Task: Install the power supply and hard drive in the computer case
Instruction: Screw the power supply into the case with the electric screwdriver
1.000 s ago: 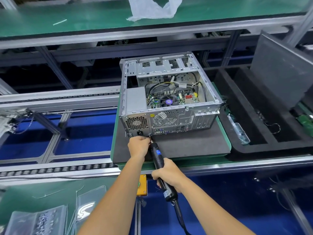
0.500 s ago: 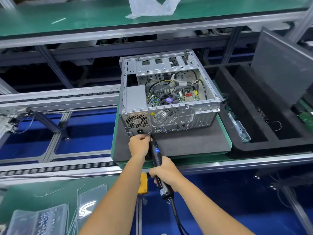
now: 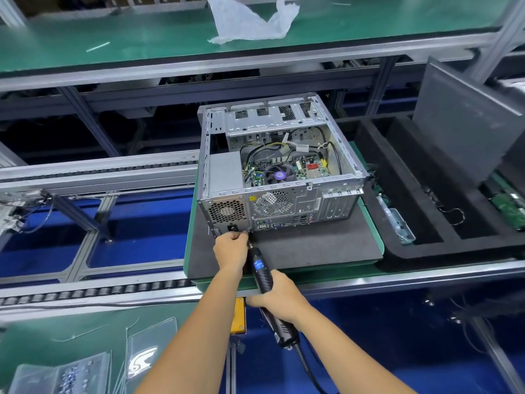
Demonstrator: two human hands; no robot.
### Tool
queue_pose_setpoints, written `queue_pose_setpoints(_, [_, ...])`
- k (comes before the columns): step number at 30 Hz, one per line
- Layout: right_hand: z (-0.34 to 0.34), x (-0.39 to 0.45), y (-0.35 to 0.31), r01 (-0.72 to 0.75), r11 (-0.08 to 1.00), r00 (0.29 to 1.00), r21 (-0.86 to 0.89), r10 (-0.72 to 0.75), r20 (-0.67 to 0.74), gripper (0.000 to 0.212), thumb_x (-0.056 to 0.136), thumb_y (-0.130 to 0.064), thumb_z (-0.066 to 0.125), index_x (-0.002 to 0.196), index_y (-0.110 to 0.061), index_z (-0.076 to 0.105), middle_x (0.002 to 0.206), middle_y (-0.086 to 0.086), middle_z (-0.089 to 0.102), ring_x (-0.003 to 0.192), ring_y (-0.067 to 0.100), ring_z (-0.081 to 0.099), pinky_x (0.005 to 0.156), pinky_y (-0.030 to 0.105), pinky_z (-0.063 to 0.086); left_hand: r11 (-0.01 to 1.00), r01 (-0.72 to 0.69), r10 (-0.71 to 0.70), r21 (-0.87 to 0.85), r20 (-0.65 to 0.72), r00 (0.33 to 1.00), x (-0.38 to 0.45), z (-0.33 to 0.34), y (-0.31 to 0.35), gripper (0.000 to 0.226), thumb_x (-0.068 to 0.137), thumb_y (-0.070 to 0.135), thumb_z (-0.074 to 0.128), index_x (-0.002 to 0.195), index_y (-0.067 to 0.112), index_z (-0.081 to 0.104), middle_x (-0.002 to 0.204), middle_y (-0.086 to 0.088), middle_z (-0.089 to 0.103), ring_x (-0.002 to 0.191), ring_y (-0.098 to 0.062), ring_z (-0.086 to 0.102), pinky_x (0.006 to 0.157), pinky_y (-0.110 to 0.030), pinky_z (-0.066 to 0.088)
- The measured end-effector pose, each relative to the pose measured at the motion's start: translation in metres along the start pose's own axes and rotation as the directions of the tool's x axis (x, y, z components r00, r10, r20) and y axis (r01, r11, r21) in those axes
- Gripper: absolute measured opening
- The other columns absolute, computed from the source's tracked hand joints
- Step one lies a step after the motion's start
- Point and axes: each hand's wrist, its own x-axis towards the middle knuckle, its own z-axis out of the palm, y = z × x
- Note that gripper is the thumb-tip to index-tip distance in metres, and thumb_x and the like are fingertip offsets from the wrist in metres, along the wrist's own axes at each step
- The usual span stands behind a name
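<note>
Little has changed over the last second: the right hand (image 3: 279, 294) still grips the electric screwdriver (image 3: 262, 273), its tip held at the lower near-left corner of the computer case (image 3: 279, 169), just right of the power socket. The left hand (image 3: 230, 250) stays curled, pinching at the bit beside the tip. The power supply (image 3: 225, 170) sits inside the case's near-left corner, its fan grille facing the person. This steadiness suggests a mounting screw is being driven; no hard drive can be made out.
</note>
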Motion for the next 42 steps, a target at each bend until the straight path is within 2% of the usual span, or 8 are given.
queue_pose_setpoints(2, [-0.002, -0.005, 0.004, 0.027, 0.999, 1.000, 0.039, -0.028, 0.012, 0.047, 0.071, -0.025, 0.080, 0.107, -0.019, 0.051, 0.103, 0.011, 0.063, 0.082, 0.024, 0.064, 0.082, 0.044, 0.059, 0.999, 0.016, -0.015, -0.040, 0.010, 1.000, -0.002, -0.002, 0.003, 0.026, 0.086, 0.019, 0.064, 0.061, 0.011, 0.065, 0.061, -0.003, 0.061, 0.064, -0.020, 0.054, 0.062, -0.029, 0.043])
queue_pose_setpoints(5, [-0.014, -0.010, 0.001, 0.080, 0.991, 0.992, 0.109, -0.090, 0.090, 0.044, 0.070, -0.014, 0.077, 0.106, -0.018, 0.052, 0.092, 0.011, 0.059, 0.065, 0.020, 0.062, 0.065, 0.039, 0.059, 0.979, 0.001, 0.002, -0.203, 0.011, 1.000, -0.014, -0.006, 0.012, 0.032, 0.083, 0.011, 0.060, 0.051, 0.012, 0.057, 0.050, 0.001, 0.046, 0.056, -0.016, 0.040, 0.056, -0.028, 0.035])
queue_pose_setpoints(14, [-0.045, -0.025, -0.053, 0.289, 0.915, 0.946, 0.280, -0.318, 0.061, 0.032, 0.072, -0.005, 0.070, 0.089, -0.010, 0.044, 0.054, 0.008, 0.053, 0.040, 0.024, 0.051, 0.045, 0.030, 0.047, 0.812, -0.463, 0.448, -0.355, -0.129, 0.884, -0.045, -0.024, 0.113, 0.036, 0.079, 0.007, 0.050, 0.046, 0.020, 0.045, 0.040, 0.009, 0.038, 0.045, -0.009, 0.035, 0.046, -0.025, 0.030])
queue_pose_setpoints(24, [-0.105, -0.048, -0.117, 0.406, 0.897, 0.912, 0.173, -0.387, -0.133, 0.024, 0.076, 0.002, 0.068, 0.085, -0.009, 0.049, 0.054, 0.002, 0.059, 0.041, 0.024, 0.054, 0.045, 0.030, 0.049, 0.799, -0.385, 0.470, -0.463, 0.080, 0.879, -0.051, -0.024, 0.195, 0.028, 0.095, 0.021, 0.046, 0.070, 0.012, 0.052, 0.061, 0.000, 0.046, 0.062, -0.022, 0.049, 0.062, -0.040, 0.048])
queue_pose_setpoints(26, [-0.124, -0.051, -0.120, 0.410, 0.898, 0.908, 0.160, -0.385, -0.166, 0.025, 0.075, 0.003, 0.068, 0.088, -0.008, 0.049, 0.055, 0.004, 0.058, 0.042, 0.025, 0.054, 0.046, 0.030, 0.050, 0.795, -0.408, 0.498, -0.448, 0.099, 0.861, -0.057, -0.008, 0.204, 0.032, 0.098, 0.029, 0.041, 0.070, 0.013, 0.049, 0.064, -0.001, 0.048, 0.058, -0.016, 0.052, 0.055, -0.028, 0.047])
queue_pose_setpoints(30, [-0.175, -0.050, -0.120, 0.446, 0.881, 0.880, 0.159, -0.400, -0.257, 0.021, 0.075, 0.005, 0.065, 0.087, -0.008, 0.052, 0.054, 0.006, 0.056, 0.041, 0.025, 0.054, 0.045, 0.029, 0.049, 0.788, -0.470, 0.570, -0.398, 0.182, 0.801, -0.067, 0.043, 0.225, 0.037, 0.099, 0.036, 0.035, 0.072, 0.012, 0.046, 0.073, -0.020, 0.054, 0.066, -0.021, 0.049, 0.064, -0.036, 0.040])
queue_pose_setpoints(35, [-0.259, -0.033, -0.100, 0.477, 0.870, 0.853, 0.128, -0.423, -0.305, 0.021, 0.075, 0.006, 0.062, 0.074, -0.011, 0.049, 0.055, 0.009, 0.054, 0.042, 0.026, 0.051, 0.047, 0.031, 0.049, 0.782, -0.521, 0.606, -0.343, 0.219, 0.765, -0.069, 0.123, 0.254, 0.037, 0.098, 0.028, 0.038, 0.063, 0.017, 0.035, 0.053, 0.010, 0.036, 0.045, -0.003, 0.032, 0.046, -0.016, 0.028])
queue_pose_setpoints(42, [-0.381, 0.007, -0.039, 0.397, 0.895, 0.883, 0.204, -0.312, -0.352, 0.023, 0.076, 0.004, 0.062, 0.073, -0.009, 0.043, 0.054, 0.011, 0.054, 0.040, 0.025, 0.050, 0.045, 0.029, 0.047, 0.847, -0.509, 0.528, -0.152, 0.334, 0.781, -0.071, 0.269, 0.288, 0.032, 0.095, 0.018, 0.037, 0.064, 0.012, 0.035, 0.061, -0.003, 0.041, 0.057, -0.018, 0.037, 0.054, -0.028, 0.032])
